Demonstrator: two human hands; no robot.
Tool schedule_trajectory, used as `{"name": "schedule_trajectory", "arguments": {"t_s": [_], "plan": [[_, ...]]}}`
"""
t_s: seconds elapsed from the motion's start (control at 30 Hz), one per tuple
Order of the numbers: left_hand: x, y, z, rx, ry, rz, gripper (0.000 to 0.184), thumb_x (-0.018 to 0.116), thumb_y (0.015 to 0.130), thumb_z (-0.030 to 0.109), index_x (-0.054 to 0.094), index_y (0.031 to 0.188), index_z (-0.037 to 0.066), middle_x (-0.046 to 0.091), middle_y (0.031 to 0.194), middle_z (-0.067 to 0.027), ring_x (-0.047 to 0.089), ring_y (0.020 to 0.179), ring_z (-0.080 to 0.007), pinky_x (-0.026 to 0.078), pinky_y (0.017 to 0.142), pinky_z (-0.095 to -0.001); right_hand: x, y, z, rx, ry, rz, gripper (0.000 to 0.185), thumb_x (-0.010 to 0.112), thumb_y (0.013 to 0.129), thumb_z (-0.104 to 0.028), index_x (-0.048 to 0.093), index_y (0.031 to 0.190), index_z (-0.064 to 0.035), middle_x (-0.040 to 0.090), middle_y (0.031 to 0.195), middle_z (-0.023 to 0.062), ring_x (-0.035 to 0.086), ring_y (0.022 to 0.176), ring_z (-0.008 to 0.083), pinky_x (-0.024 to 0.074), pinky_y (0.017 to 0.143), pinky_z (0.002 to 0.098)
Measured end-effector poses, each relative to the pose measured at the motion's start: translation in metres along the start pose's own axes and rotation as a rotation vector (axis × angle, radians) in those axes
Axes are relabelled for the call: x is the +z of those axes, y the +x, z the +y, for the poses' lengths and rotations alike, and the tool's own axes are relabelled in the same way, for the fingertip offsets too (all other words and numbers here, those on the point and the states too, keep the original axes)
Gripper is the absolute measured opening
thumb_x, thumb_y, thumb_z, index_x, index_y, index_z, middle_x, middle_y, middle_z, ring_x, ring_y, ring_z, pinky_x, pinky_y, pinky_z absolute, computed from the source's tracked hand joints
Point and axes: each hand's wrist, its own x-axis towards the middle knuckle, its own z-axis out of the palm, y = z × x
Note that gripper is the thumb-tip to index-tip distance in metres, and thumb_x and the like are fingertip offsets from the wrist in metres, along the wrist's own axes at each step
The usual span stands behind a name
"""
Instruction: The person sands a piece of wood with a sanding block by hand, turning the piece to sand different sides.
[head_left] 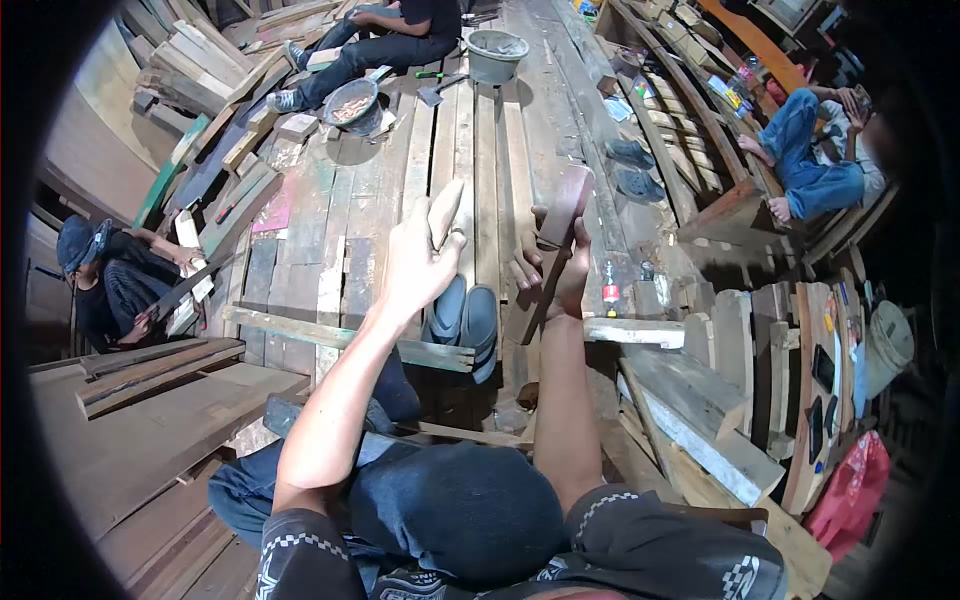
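My left hand [420,258] is closed around a small pale piece of wood [446,210] with a tapered end, which points up and away from me. To its right, my right hand [570,270] grips a long, dark reddish-brown block [567,208]. That block is tilted, its upper end lighter than its lower one, and my fingers wrap around its middle. The two held pieces are apart. Below and between my hands, a pair of dark clogs [464,322] sits near a wooden bar [420,355].
A grey bucket [495,62] and a basin of small wood pieces [352,104] stand ahead on the plank floor [330,190]. One person sits ahead, another at left with a saw [180,288], a third at right. A bottle [610,290] stands right of my hand.
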Motion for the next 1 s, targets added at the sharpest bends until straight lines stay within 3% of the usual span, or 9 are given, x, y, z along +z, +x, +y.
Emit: {"name": "schedule_trajectory", "arguments": {"t_s": [0.13,0.23,0.37,0.4,0.5,0.63,0.73,0.8,1.0], "plan": [[0.011,-0.002,-0.014,0.027,-0.001,0.056,0.039,0.06,0.086,0.013,0.052,0.12,-0.005,0.061,0.074,-0.0242,0.061,0.063,-0.0362,0.046,0.06,-0.0413,-0.005,0.002,0.001,0.007,0.028,-0.042,0.066,0.032,0.097,-0.059,0.051,0.129,-0.0038,0.043,0.061,0.0083,0.038,0.04,0.0183,0.0368,0.04,0.0329],[0.007,0.001,-0.01,-0.252,-0.17,-0.121,0.023,0.054,0.09,0.018,0.051,0.099,-0.003,0.058,0.072,-0.0277,0.063,0.066,-0.0389,0.047,0.061,-0.0442,0.0,0.0,0.002,0.018,-0.046,0.015,0.068,0.033,0.096,-0.061,0.048,0.133,-0.005,0.045,0.062,0.009,0.04,0.041,0.0185,0.0373,0.041,0.0327],[0.011,0.0,-0.013,-0.339,-0.338,-0.117,0.023,0.047,0.096,0.021,0.05,0.092,-0.001,0.057,0.068,-0.0157,0.058,0.06,-0.0242,0.044,0.058,-0.0386,0.007,0.002,0.004,0.053,-0.1,0.051,0.071,0.039,0.093,-0.063,0.047,0.134,-0.0046,0.044,0.059,0.0083,0.041,0.038,0.019,0.0385,0.04,0.0316],[0.014,-0.001,-0.015,-0.292,-0.401,-0.089,0.027,0.044,0.097,0.025,0.052,0.099,-0.001,0.055,0.064,-0.0048,0.049,0.047,-0.0106,0.038,0.043,-0.0273,0.005,0.004,0.004,0.063,-0.114,0.045,0.071,0.04,0.093,-0.062,0.048,0.133,-0.004,0.044,0.058,0.0079,0.041,0.037,0.0189,0.0384,0.04,0.0316],[0.015,-0.003,-0.018,-0.348,-0.446,-0.133,0.026,0.045,0.098,0.025,0.052,0.092,0.001,0.053,0.068,-0.0096,0.052,0.058,-0.0182,0.042,0.056,-0.0334,0.001,0.004,0.005,0.054,-0.191,0.04,0.066,0.046,0.093,-0.059,0.049,0.128,-0.0031,0.05,0.06,0.008,0.044,0.037,0.0181,0.0398,0.039,0.03],[0.03,-0.01,-0.031,-0.58,-0.624,-0.209,0.037,0.035,0.101,0.03,0.054,0.105,-0.002,0.056,0.085,-0.0166,0.06,0.064,-0.0256,0.05,0.061,-0.0347,-0.001,0.005,0.013,-0.022,-0.365,0.092,0.053,0.057,0.091,-0.049,0.051,0.121,-0.0062,0.062,0.072,0.0071,0.05,0.041,0.013,0.0426,0.038,0.0245],[0.043,-0.009,-0.059,-0.437,-0.557,-0.24,0.032,0.037,0.101,0.026,0.051,0.109,-0.001,0.058,0.09,-0.0154,0.061,0.067,-0.0196,0.051,0.062,-0.0311,0.005,0.003,0.014,-0.013,-0.557,0.224,0.048,0.072,0.083,-0.039,0.054,0.116,-0.0088,0.063,0.077,0.0024,0.05,0.043,0.0096,0.0415,0.038,0.0235],[0.038,-0.004,-0.036,-0.647,-0.925,-0.24,0.023,0.042,0.1,0.024,0.049,0.105,0.003,0.057,0.089,-0.0109,0.059,0.068,-0.0162,0.051,0.066,-0.0303,0.004,0.004,0.014,0.024,-0.645,0.243,0.047,0.077,0.079,-0.036,0.056,0.111,-0.0092,0.062,0.077,0.0009,0.049,0.043,0.009,0.0409,0.037,0.0239],[0.028,-0.002,-0.021,-0.703,-1.152,-0.063,0.02,0.054,0.099,0.022,0.045,0.112,0.009,0.054,0.099,-0.0062,0.057,0.093,-0.0157,0.049,0.081,-0.0318,0.018,-0.002,0.016,0.111,-0.855,0.187,0.056,0.089,0.068,-0.021,0.059,0.111,-0.0028,0.061,0.08,-0.0002,0.055,0.057,0.0078,0.0436,0.043,0.0252]]}}
